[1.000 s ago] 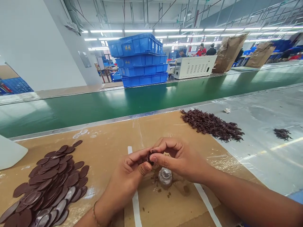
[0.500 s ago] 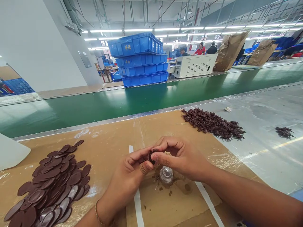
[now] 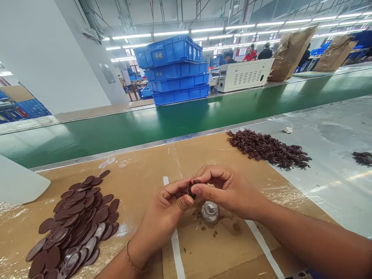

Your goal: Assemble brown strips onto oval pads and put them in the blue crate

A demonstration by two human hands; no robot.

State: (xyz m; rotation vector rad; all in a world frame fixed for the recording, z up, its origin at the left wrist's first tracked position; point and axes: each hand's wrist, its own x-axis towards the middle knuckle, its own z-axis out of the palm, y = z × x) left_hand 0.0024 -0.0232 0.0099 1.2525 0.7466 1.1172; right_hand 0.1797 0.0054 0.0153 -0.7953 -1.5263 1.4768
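My left hand and my right hand meet at the fingertips, both pinching a small dark brown piece that they mostly hide. Just below them stands a small clear glass jar, with brown crumbs around it on the cardboard sheet. To the left of my left hand lies an overlapping pile of flat brown discs, some showing a silvery face. A heap of dark brown spiky pieces lies beyond my right hand.
A green conveyor belt runs behind the cardboard. Past it stand stacked blue plastic crates, a white vented machine and brown paper sacks. Several people work further back. A smaller dark heap lies at far right.
My hands still pinch the small piece, with only slight finger shifts. The whole scene has drifted a little right and up in the view as my head moved.
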